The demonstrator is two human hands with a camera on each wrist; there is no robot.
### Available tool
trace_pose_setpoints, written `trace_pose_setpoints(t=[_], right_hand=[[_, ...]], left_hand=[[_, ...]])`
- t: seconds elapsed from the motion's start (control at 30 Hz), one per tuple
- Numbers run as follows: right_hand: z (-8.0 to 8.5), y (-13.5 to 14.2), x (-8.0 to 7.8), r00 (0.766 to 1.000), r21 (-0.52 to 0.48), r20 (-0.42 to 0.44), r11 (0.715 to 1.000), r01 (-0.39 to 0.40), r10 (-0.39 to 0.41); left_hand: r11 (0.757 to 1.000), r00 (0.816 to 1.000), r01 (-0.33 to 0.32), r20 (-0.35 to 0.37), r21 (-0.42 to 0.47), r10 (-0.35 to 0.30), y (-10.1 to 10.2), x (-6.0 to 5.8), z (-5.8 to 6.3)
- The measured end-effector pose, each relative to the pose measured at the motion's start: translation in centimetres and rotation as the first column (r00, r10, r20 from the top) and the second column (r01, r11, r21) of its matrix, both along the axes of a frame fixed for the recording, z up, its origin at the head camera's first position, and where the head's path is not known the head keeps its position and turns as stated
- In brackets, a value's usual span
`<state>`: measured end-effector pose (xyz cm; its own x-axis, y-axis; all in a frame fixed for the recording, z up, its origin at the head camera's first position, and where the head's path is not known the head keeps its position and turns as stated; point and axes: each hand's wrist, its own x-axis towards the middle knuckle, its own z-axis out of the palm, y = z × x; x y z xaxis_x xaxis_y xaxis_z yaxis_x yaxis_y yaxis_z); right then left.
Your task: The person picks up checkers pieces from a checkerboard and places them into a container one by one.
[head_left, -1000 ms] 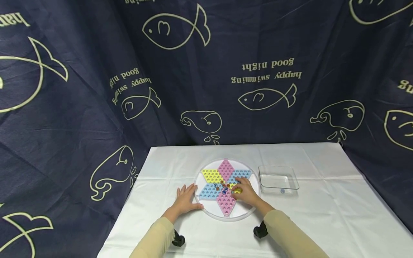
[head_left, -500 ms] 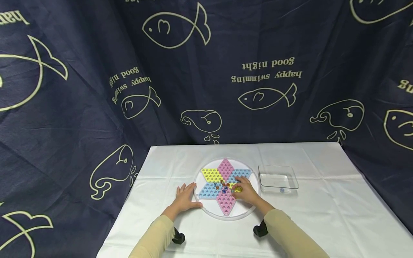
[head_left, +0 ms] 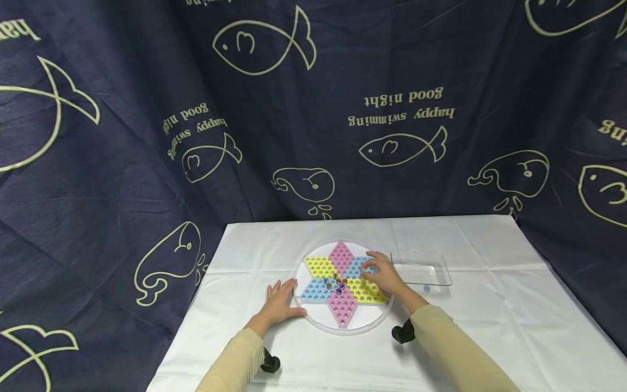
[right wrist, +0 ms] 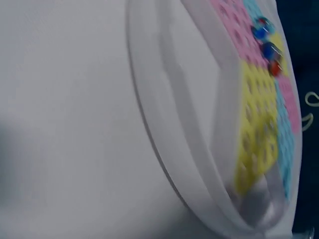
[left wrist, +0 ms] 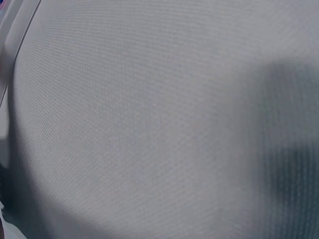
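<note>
A round white Chinese checkers board (head_left: pixel 313 317) with a pink, blue and yellow star lies on the table. Several glass marbles (head_left: pixel 339 290) sit in the holes around its centre; the right wrist view shows some marbles (right wrist: pixel 270 50) too. My left hand (head_left: pixel 278 304) rests at the board's left edge, fingers and thumb spread along the rim. Over the right side, by the upper right blue point, hovers my right hand (head_left: pixel 388 276), fingers loosely bent, no marble visible in them. Neither wrist view shows its hand's fingers clearly.
Right of the board stands a clear rectangular container (head_left: pixel 421 272) with a bluish marble (head_left: pixel 427 288) at its near side. A white cloth (head_left: pixel 495 305) covers the table. Behind hangs a dark blue curtain (head_left: pixel 411 196) with fish drawings.
My right hand has lifted from near the board's centre and shifted right and away from me, uncovering the lower right yellow point. The left hand stays at the rim.
</note>
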<state>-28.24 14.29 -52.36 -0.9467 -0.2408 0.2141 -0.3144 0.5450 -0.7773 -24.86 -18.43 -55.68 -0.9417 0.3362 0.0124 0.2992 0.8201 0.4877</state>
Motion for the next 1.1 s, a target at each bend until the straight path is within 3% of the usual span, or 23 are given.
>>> trace_pose_setpoints(t=[0.23, 0.53, 1.1], right_hand=[[1.5, 3.0, -0.7, 0.998, 0.003, -0.02, 0.998, 0.064, -0.064], [2.1, 7.4, -1.0, 0.99, 0.057, -0.024, 0.989, 0.139, -0.138], [1.4, 12.5, 0.0, 0.984, 0.189, -0.044, 0.965, 0.18, -0.175]], left_hand=[[1.0, 1.0, 0.005, -0.009, 0.01, -0.005, -0.2, 0.1, -0.2], [1.0, 1.0, 0.008, -0.013, -0.015, -0.008, -0.1, -0.1, -0.1], [1.0, 1.0, 0.006, 0.0, -0.018, -0.006, 0.0, 0.0, 0.1]])
